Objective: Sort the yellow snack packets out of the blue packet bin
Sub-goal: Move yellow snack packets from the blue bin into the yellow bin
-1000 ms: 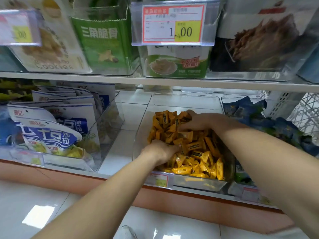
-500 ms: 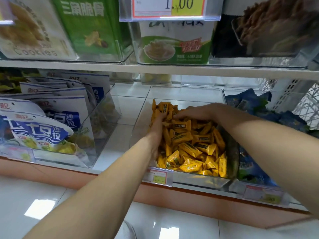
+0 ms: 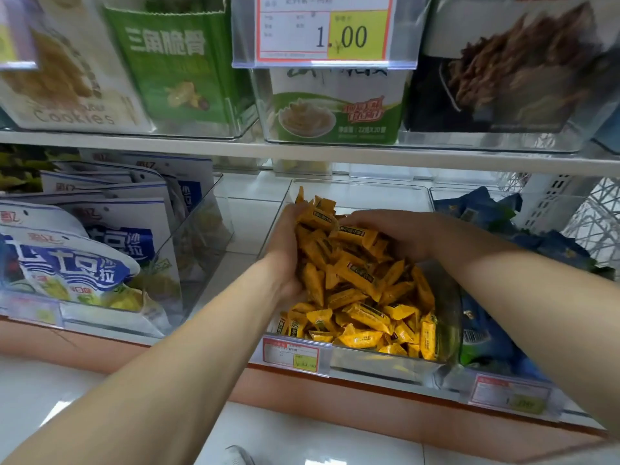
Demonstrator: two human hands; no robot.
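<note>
A clear bin (image 3: 385, 364) on the lower shelf holds a heap of small yellow snack packets (image 3: 362, 297). My left hand (image 3: 288, 253) presses against the left side of the heap, palm inward, cupping several packets. My right hand (image 3: 392, 233) lies over the top and back of the heap, fingers curled around packets. The two hands enclose a mound between them. To the right, a second clear bin (image 3: 513, 394) holds blue packets (image 3: 483, 209), partly hidden behind my right forearm.
A clear bin with white-and-blue bags (image 3: 73, 260) stands at the left of the same shelf. Bare white shelf (image 3: 241, 229) separates it from the yellow bin. Overhead, the upper shelf edge (image 3: 302, 156) carries boxed snacks and a price tag (image 3: 323, 28). A white basket (image 3: 567, 209) sits far right.
My left hand moved from the front of the heap up along its left side. Both hands have drawn together, gathering packets into a raised mound at the back of the bin.
</note>
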